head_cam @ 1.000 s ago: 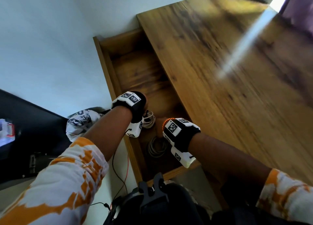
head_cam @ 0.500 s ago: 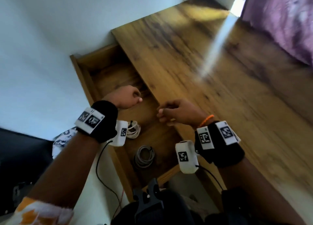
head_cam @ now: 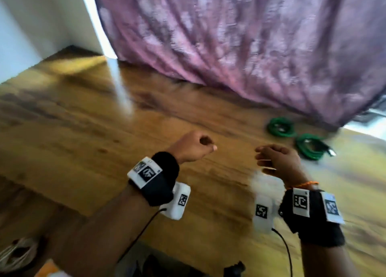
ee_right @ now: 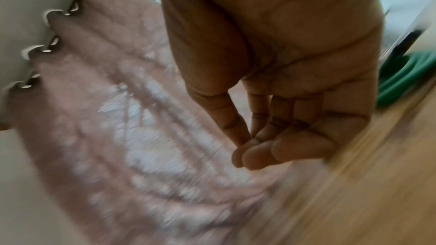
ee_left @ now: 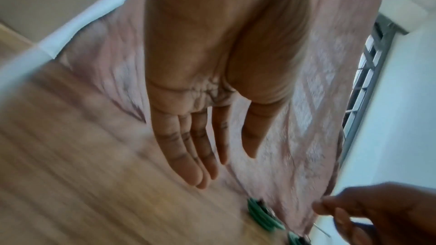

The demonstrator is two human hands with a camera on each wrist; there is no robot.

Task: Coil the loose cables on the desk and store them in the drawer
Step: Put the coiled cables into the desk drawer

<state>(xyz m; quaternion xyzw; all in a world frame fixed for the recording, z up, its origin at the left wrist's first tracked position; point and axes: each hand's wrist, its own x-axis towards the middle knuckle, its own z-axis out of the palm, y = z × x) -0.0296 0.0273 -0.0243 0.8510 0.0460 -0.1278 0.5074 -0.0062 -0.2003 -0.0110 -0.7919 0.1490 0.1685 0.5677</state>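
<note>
Two green cables lie on the wooden desk (head_cam: 83, 130) at the far right, near the curtain: one bundle (head_cam: 282, 127) and a second (head_cam: 309, 147) closer to me, with a dark plug end. My left hand (head_cam: 194, 147) hovers over the desk's middle; the left wrist view shows its fingers (ee_left: 195, 156) nearly straight and holding nothing. My right hand (head_cam: 275, 161) hovers just left of the nearer green bundle, apart from it. Its fingers (ee_right: 271, 137) are loosely curled, thumb near the fingertips, with nothing between them. The drawer is out of view.
A purple curtain (head_cam: 229, 36) hangs along the desk's far edge, just behind the green cables. A white wall corner (head_cam: 41, 15) stands at the far left. The desk's near edge (head_cam: 62, 203) runs across the lower left. All frames are motion-blurred.
Both hands rose out of the open drawer, leaving the coiled cables inside, and moved right over the desk. The view swung from the drawer to the curtain and the green cables.
</note>
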